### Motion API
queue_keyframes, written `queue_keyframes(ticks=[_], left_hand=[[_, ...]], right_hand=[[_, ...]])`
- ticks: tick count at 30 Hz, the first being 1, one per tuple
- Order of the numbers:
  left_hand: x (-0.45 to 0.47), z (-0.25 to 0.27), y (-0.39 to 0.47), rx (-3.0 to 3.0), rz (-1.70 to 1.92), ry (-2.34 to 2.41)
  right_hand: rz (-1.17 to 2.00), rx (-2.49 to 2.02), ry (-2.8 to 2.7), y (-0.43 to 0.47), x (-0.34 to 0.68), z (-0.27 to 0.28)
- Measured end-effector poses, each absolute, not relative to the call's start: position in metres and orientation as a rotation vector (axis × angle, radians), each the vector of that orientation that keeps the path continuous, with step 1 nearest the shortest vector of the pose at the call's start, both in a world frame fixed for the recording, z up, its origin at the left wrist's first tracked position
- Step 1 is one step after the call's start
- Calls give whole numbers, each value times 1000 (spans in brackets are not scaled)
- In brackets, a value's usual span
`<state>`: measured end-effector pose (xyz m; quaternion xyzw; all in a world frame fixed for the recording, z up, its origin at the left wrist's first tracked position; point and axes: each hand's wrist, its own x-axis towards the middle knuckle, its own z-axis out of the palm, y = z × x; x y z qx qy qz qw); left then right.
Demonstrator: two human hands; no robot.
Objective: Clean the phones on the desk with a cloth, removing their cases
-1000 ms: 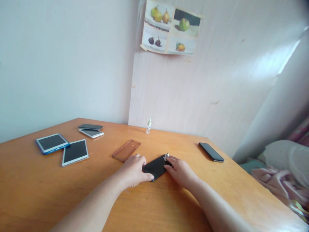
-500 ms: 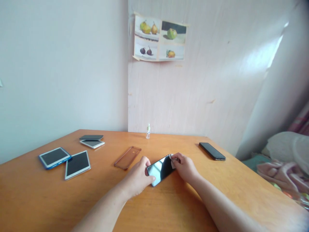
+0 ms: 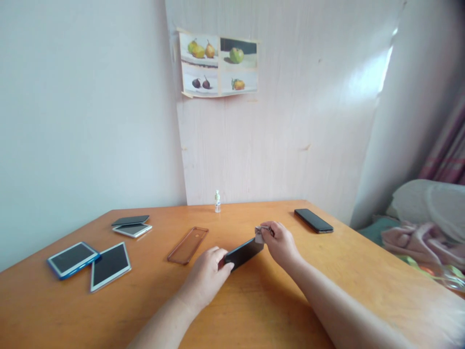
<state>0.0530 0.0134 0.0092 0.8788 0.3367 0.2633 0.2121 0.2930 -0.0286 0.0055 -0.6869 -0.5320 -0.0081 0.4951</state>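
A dark smartphone [image 3: 245, 254] is tilted up over the table, its screen toward me. My left hand [image 3: 208, 274] is closed on its left end, thumb on the front and fingers behind. My right hand [image 3: 279, 243] pinches a small greyish-white cloth [image 3: 259, 234] against the phone's upper right end. To the left of the phone lies a clear brownish phone case [image 3: 188, 245], flat on the wood.
The wooden table [image 3: 152, 310] bears a blue-edged tablet [image 3: 73, 260] overlapping a white tablet [image 3: 111, 265], a black phone [image 3: 131, 220] on a white phone [image 3: 132, 230], a small spray bottle [image 3: 217, 202] at the back, and another black phone [image 3: 313, 221] at right.
The phone has tipped steeper, so its screen looks dark instead of reflecting bright light. My right hand with the cloth has shifted to the phone's upper edge. The whole view has turned slightly.
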Motion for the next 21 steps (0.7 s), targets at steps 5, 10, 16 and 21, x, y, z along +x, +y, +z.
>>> queue_keyframes(ticks=[5,10,16,21], left_hand=[[53,10,13,2469,706,937],[54,9,11,2456,750,930],[54,8,12,2438,797,862],[53,12,11,2483,735,915]], right_hand=[[40,-1643,-1362,-34,280,9],[126,-1436,-1616,-52,236,13],[247,-1342,-1746,-59,214,15],[152,-1695,-1426,-42,263,13]])
